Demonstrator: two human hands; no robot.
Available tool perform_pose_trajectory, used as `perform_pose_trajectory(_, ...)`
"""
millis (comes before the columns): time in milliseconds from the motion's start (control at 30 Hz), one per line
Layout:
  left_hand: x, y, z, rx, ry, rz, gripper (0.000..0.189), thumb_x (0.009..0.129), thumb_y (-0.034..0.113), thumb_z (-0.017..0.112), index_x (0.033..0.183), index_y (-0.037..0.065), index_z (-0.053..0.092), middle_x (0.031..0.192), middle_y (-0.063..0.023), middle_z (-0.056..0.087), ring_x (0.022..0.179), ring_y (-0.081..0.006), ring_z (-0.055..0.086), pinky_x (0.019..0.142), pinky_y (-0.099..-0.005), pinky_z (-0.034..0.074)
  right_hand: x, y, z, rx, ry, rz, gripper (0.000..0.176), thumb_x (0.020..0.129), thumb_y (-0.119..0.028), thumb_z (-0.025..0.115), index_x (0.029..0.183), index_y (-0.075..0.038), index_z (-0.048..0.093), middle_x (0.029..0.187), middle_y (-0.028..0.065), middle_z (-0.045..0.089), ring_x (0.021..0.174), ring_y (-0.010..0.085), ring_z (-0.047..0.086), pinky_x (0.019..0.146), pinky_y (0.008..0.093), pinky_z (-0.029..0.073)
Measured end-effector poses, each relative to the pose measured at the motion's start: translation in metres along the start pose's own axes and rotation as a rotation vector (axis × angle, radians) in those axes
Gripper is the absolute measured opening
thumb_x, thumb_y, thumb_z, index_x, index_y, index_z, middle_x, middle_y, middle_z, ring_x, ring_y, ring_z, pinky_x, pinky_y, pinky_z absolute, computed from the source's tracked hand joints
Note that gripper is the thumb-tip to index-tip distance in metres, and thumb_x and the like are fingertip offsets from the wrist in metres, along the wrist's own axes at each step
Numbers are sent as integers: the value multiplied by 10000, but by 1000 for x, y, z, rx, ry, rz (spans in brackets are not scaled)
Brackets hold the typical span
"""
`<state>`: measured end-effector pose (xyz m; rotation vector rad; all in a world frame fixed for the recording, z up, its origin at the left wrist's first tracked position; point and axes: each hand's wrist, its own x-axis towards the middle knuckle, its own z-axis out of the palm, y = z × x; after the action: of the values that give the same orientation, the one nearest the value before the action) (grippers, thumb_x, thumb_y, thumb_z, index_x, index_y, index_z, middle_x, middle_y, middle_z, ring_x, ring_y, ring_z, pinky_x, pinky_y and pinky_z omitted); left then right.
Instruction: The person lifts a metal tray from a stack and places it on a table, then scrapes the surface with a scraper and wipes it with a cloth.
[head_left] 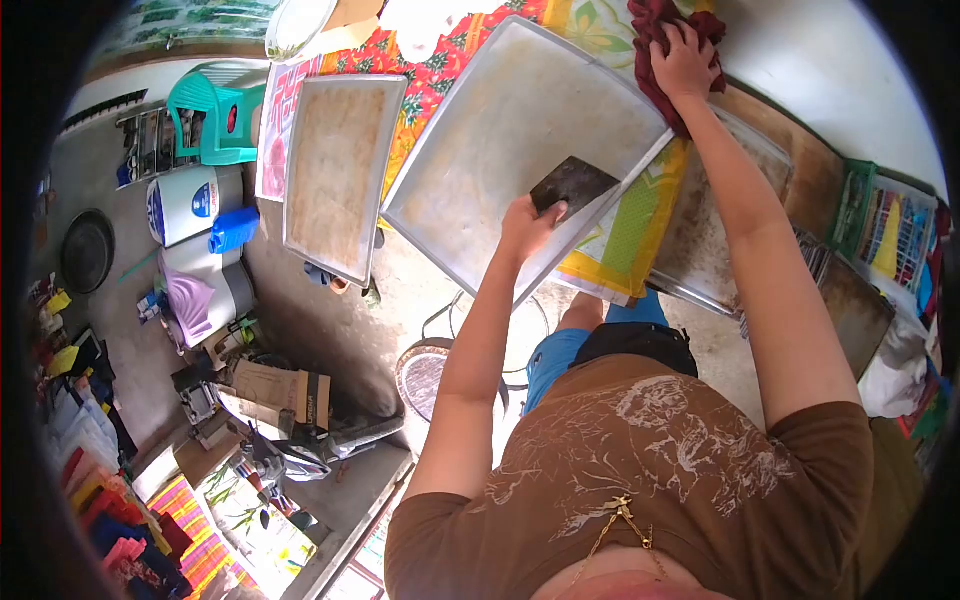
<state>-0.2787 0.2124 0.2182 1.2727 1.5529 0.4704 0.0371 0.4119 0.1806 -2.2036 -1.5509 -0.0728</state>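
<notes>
A large metal baking tray [520, 130] with a raised rim lies tilted in front of me on the table. My left hand [530, 228] grips a dark, flat, rectangular scraper [574, 184] by its near edge, over the tray's near side. At the tray's far right corner, my right hand [686, 62] is closed on a crumpled dark red cloth [655, 50], its fingers pressed into the folds. Faint brownish stains mark the tray's surface. Part of the cloth is hidden under the hand.
A second, browner tray [340, 170] is on the left, overhanging the table. Stained metal trays [705, 220] are on the right beside a green basket [855, 205]. A flowered tablecloth [430, 65] covers the table. A bucket [425, 380] stands below; a green chair [215, 115] is farther left.
</notes>
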Motion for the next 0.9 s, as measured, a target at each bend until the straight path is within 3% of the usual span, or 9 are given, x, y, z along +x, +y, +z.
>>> perform_pose_trajectory(100,-18,-22,-22,-231,106,127,208,844,201,695,863,-3,658,686,-12,631,601,-117,533,571,-291,440,0,1,1,3,1,1,472,852,-480,524,1304,-350,488,1432,-69,381,1326,385,309,1004,663,269)
perform_pose_trajectory(133,-36,-8,-35,-364,108,26,203,851,159,697,910,-32,665,765,5,646,642,-92,540,574,-262,439,0,3,2,0,5,2,473,852,-481,523,1305,-352,487,1432,-67,381,1326,386,310,1003,665,268)
perform_pose_trajectory(233,-64,-28,-51,-309,211,9,206,849,150,699,951,-27,674,779,2,642,661,-80,538,585,-246,434,0,2,5,-7,0,-2,476,851,-483,523,1308,-354,485,1432,-64,383,1324,389,313,999,670,267)
perform_pose_trajectory(333,-78,-45,-62,-172,168,-149,185,850,137,694,946,-20,679,777,4,639,674,-76,531,606,-242,438,0,2,3,-29,14,-10,481,849,-478,528,1310,-347,487,1427,-61,396,1315,385,326,997,669,270)
perform_pose_trajectory(433,-85,-61,-44,-205,68,8,171,852,144,690,931,-7,685,747,11,631,669,-78,524,613,-251,441,1,2,4,-15,24,-26,478,850,-477,527,1307,-341,490,1423,-60,401,1315,385,327,997,668,275)
perform_pose_trajectory(567,-87,-47,-41,-243,217,-76,185,840,174,703,900,0,685,677,6,624,640,-85,522,598,-276,440,0,6,6,-33,14,-18,471,855,-482,521,1304,-341,493,1424,-60,400,1319,385,321,999,666,274)
perform_pose_trajectory(600,-82,-79,-37,-106,120,-22,219,836,212,711,899,3,684,650,-26,619,622,-86,525,584,-275,436,1,4,5,-49,9,-12,470,857,-483,518,1305,-341,492,1425,-60,399,1321,385,317,999,667,273)
perform_pose_trajectory(700,-77,-74,-40,-40,241,-70,241,832,245,713,898,15,688,617,-46,605,581,-103,520,558,-291,434,2,3,6,-41,5,-11,470,861,-485,512,1307,-339,488,1430,-57,393,1325,390,309,1000,669,272)
perform_pose_trajectory(900,-60,-63,-31,-71,261,5,220,817,269,720,945,90,703,738,-85,690,664,-175,640,625,-317,484,3,3,6,-30,4,-22,476,863,-487,510,1312,-332,483,1439,-47,382,1323,404,307,1002,670,271)
